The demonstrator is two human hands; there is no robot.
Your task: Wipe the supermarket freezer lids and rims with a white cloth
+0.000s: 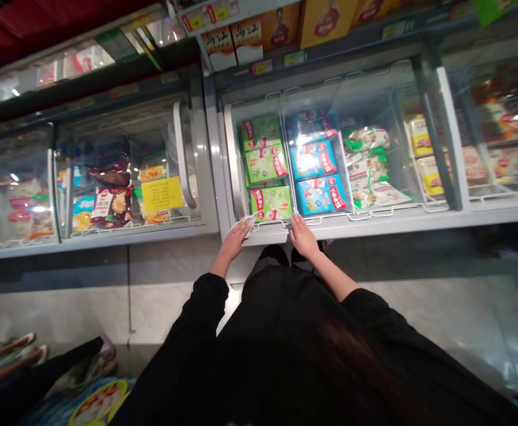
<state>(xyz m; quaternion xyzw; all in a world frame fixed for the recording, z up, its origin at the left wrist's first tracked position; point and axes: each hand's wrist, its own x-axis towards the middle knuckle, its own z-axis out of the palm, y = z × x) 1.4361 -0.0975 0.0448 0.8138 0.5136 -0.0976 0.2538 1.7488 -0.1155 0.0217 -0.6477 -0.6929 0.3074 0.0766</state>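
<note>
My left hand (pixel 236 236) lies on the front rim of a chest freezer (pixel 365 226), at the left corner of its glass lid. Something whitish shows at its fingertips, too small to make out. Farther right, my right hand (pixel 303 236) rests on the same rim, its fingers extended against the white wire basket edge (pixel 314 221). Neither hand visibly holds anything. Just beyond them, inside the freezer, are green boxes (pixel 271 203) on the left and blue boxes (pixel 321 194) beside them. White and green bags (pixel 369 171) fill the following compartment.
Yellow boxes (pixel 430 176) stand farther right in the freezer. A second freezer on the left carries a yellow notice (pixel 161 193) on its glass. Brown and orange boxes (pixel 280 26) line a shelf above. Another person's feet (pixel 14 352) show at the lower left.
</note>
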